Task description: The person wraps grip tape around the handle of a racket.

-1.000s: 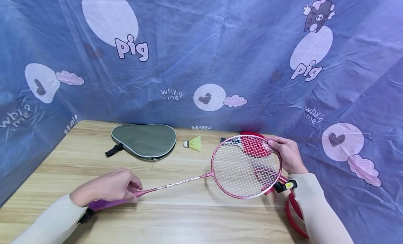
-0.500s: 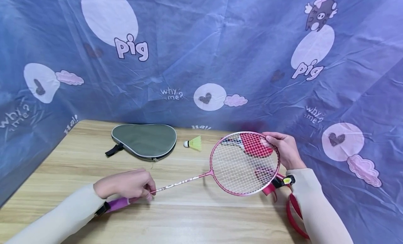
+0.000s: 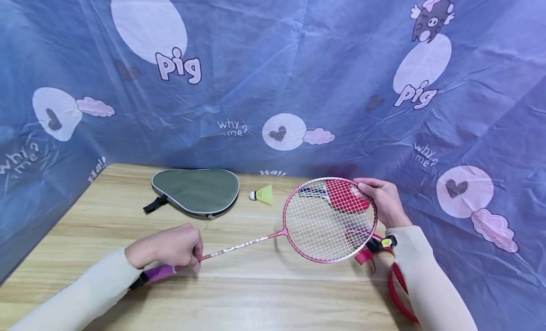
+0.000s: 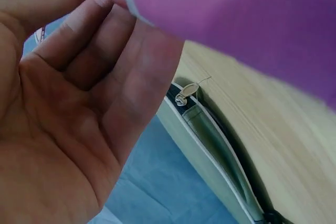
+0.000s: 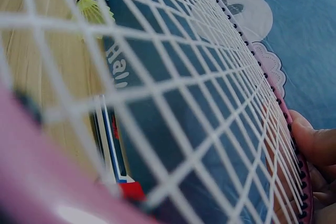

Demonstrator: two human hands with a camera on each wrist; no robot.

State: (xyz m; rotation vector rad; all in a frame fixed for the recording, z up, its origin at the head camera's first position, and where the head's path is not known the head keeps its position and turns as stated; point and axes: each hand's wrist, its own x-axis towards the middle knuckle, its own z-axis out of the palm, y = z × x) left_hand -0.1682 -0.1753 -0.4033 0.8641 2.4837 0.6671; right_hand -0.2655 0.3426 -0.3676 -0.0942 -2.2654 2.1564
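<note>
A pink badminton racket with white strings is held across the table by both hands. The left hand pinches it where the purple grip meets the thin shaft; in the left wrist view the thumb and fingertips come together at the end of the purple grip. The right hand holds the far right of the head's rim between thumb and fingers. Through the strings a red table tennis paddle shows, lying at the back of the table.
A green paddle case with a black strap lies at the back left. Beside it is a yellow shuttlecock. Under the right forearm, a red curved band and a red piece are partly hidden. A blue printed cloth hangs behind the table.
The left hand has shifted right along the racket, from the purple grip toward the shaft. The racket head and the right hand have moved slightly left and up.
</note>
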